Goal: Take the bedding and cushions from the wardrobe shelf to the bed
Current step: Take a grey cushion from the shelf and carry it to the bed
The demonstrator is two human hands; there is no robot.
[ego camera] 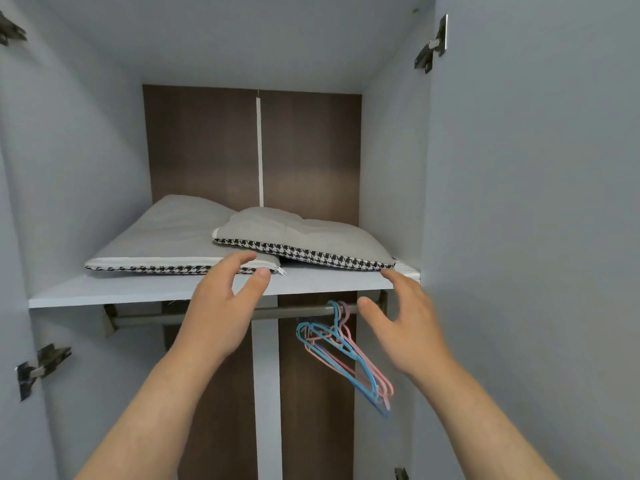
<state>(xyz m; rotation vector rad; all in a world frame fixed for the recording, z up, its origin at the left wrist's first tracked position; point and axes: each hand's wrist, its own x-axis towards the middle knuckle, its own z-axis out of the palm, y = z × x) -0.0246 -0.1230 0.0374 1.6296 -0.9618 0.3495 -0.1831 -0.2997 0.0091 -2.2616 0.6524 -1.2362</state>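
Note:
Two flat grey cushions with black-and-white houndstooth edges lie on the white wardrobe shelf [104,292]. The left cushion [166,237] lies flat, with a zip along its front edge. The right cushion [311,237] rests partly on top of it. My left hand [225,299] is raised in front of the shelf edge, fingers spread, fingertips just at the left cushion's front right corner. My right hand [405,327] is open below the right cushion's front right corner, holding nothing.
Under the shelf a metal hanging rail [173,318] carries blue and pink plastic hangers [346,351]. White side walls and open doors with metal hinges [431,46] flank the opening. The wardrobe back is brown wood.

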